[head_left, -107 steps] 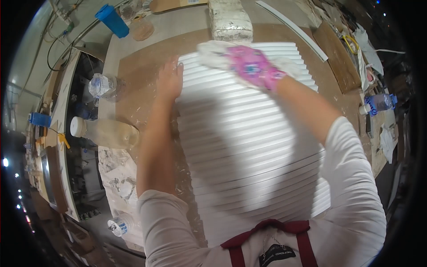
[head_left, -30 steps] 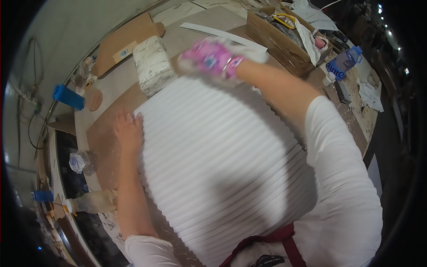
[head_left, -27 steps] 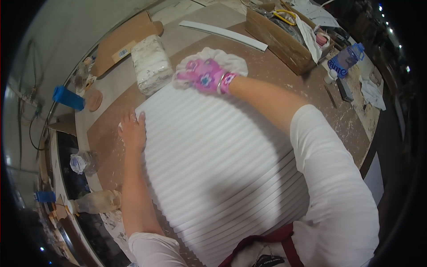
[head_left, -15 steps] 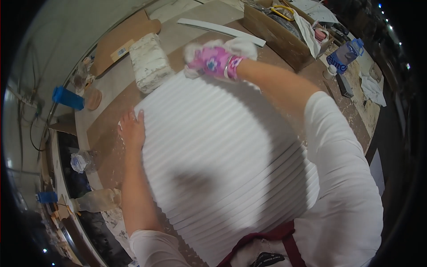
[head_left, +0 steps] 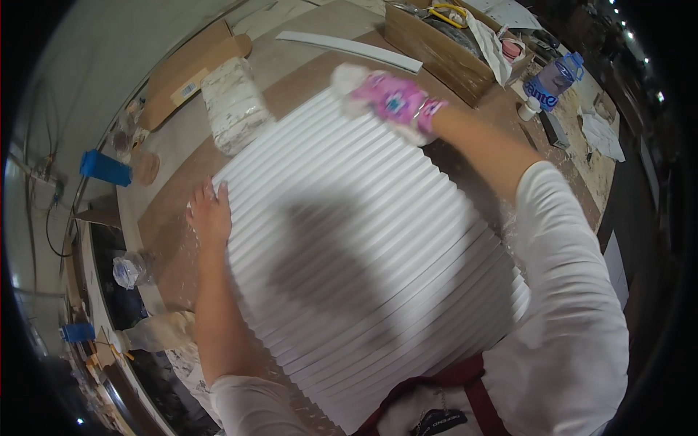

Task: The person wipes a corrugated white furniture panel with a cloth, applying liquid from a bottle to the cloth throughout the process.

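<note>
Several long white ridged strips (head_left: 349, 218) lie side by side on the table before me, forming one wide panel. My left hand (head_left: 210, 213) is bare and rests against the panel's left edge, its fingers stretched out with nothing in them. At the far right corner is my right hand (head_left: 396, 100), in a pink flowered glove. Its fingers are closed on a white cloth (head_left: 350, 77) that lies against the far ends of the strips. The glove and cloth partly hide that corner. A shadow falls over the panel's middle.
Beyond the panel are a stained white block-shaped bundle (head_left: 234, 105), a loose white strip (head_left: 349, 49) and a cardboard box of odds and ends (head_left: 436, 54). A blue-tinted bottle (head_left: 554, 81) stands at the right, a blue cylinder (head_left: 106, 168) lies at the left.
My right hand has moved to the right along the panel's far edge with the cloth. My left hand stays at the left edge. The whole view has shifted slightly.
</note>
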{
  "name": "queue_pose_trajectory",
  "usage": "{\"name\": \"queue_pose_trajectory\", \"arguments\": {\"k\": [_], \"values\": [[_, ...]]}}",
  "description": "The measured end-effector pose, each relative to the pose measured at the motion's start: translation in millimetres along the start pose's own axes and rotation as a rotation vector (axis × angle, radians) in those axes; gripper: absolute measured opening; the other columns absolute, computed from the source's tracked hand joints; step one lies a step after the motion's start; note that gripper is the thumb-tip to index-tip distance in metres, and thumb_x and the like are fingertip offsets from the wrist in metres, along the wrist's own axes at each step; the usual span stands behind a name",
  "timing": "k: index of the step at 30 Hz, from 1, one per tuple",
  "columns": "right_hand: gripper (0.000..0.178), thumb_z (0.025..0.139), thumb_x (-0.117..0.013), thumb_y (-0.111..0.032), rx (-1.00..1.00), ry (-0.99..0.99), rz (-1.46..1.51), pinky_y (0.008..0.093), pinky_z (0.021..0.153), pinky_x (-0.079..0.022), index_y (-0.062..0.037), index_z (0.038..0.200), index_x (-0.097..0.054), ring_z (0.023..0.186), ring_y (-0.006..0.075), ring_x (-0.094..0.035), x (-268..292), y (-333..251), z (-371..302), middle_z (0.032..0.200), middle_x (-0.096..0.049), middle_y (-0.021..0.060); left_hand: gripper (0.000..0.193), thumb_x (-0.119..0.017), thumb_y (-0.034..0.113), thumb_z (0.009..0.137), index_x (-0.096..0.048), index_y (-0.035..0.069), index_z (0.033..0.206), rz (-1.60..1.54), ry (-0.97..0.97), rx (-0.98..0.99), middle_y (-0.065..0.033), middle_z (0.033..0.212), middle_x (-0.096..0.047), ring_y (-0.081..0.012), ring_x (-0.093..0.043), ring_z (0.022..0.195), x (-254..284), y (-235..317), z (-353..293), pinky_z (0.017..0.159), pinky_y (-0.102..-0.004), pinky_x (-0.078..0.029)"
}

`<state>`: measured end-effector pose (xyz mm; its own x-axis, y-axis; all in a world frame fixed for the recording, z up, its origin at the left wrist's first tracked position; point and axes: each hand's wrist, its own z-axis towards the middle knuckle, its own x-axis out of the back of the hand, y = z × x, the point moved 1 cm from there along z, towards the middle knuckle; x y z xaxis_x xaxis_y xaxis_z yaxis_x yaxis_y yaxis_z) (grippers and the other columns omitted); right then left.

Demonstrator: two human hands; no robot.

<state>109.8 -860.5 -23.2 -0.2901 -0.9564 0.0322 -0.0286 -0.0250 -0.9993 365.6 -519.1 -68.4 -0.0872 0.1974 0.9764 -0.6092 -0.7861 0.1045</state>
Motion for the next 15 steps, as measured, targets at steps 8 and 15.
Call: {"name": "queue_pose_trajectory", "arguments": {"k": [8, 15], "values": [[0.056, 0.081, -0.058, -0.016, 0.209, -0.060, -1.091, 0.0365, 0.100, -0.044, -0.0183, 0.137, -0.048, 0.116, 0.0277, -0.055, -20.5, -27.9, -15.9, 0.130, -0.053, 0.0124, 0.056, -0.038, 0.049, 0.099, -0.047, 0.012, 0.140, 0.027, 0.007, -0.006, -0.0100, 0.142, -0.046, -0.0280, -0.039, 0.134, 2.6, -5.4, -1.9, 0.109, -0.0557, -0.025], [0.022, 0.091, -0.048, -0.012, 0.076, 0.411, -1.354, 0.0386, 0.083, -0.049, -0.0100, 0.109, -0.060, 0.092, 0.0294, -0.064, 58.0, -9.8, -35.4, 0.094, -0.065, 0.0121, 0.057, -0.040, 0.047, 0.099, -0.043, 0.010, 0.142, 0.030, -0.066, 0.028, -0.0103, 0.147, -0.041, -0.0295, -0.035, 0.137, 14.2, 8.4, -2.5, 0.109, -0.0559, -0.025]]}}
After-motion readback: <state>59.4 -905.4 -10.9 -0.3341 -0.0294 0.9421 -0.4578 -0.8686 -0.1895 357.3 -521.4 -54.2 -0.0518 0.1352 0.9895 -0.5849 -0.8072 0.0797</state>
